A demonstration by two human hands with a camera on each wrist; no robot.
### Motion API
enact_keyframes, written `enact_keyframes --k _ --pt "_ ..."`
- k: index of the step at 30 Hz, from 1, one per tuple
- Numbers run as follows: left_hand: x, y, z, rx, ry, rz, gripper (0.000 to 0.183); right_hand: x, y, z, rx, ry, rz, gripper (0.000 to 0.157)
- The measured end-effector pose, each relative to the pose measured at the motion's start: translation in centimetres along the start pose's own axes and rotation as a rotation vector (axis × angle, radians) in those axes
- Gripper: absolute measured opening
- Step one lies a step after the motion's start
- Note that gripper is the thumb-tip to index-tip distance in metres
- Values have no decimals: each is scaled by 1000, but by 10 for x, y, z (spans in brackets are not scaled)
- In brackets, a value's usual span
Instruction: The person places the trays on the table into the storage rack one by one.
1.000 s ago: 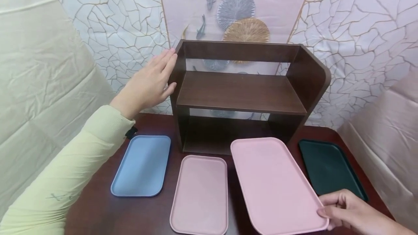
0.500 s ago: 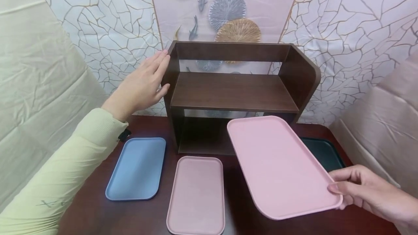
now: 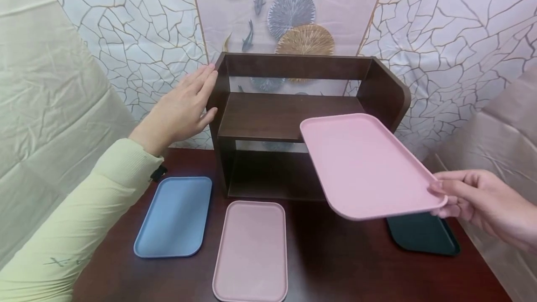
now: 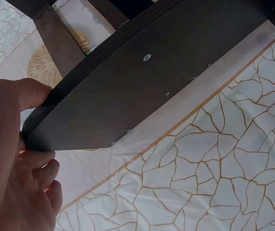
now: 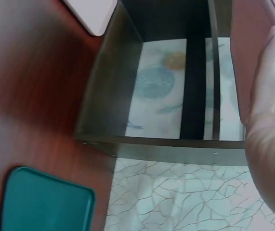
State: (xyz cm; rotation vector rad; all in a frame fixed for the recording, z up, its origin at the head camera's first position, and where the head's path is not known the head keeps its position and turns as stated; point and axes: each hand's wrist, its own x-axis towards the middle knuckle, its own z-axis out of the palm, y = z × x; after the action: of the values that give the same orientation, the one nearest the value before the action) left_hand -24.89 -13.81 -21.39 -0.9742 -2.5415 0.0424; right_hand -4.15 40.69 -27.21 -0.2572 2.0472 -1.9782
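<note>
In the head view, my right hand (image 3: 482, 199) pinches the near right corner of a pink tray (image 3: 369, 167), thumb on top and fingers underneath. The tray is raised off the table, its far end in front of the right part of a dark brown two-tier shelf (image 3: 268, 115). In the right wrist view the tray (image 5: 253, 57) stands beside the shelf's upper tier. My left hand (image 3: 180, 106) rests on the shelf's left side panel (image 4: 142, 82), fingers fairly straight and thumb by the front edge. Both tiers show nothing on their visible parts.
On the reddish-brown table (image 3: 335, 264) lie a blue tray (image 3: 174, 218) at left, a dusty-pink tray (image 3: 251, 250) in the middle and a dark green tray (image 3: 421, 234) at right, partly covered by the raised tray. A patterned cloth (image 3: 147, 27) hangs behind the shelf.
The right hand has lifted the pink tray from near table height up to about the upper tier's level. The left hand stays at the shelf's side. The view has shifted slightly.
</note>
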Motion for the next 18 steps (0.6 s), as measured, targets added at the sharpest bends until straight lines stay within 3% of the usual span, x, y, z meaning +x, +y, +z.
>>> enact_keyframes --k 4,8,13,18 --pt "-1 0 0 1 -3 -4 76 15 -10 5 -1 127 -16 45" --pt "-2 -1 1 5 10 0 75 32 -15 10 61 191 -37 43" --pt "-1 -1 3 9 18 -1 75 50 -17 12 120 218 -59 42" --pt "0 -1 3 10 17 -5 75 64 -14 10 105 226 -75 41"
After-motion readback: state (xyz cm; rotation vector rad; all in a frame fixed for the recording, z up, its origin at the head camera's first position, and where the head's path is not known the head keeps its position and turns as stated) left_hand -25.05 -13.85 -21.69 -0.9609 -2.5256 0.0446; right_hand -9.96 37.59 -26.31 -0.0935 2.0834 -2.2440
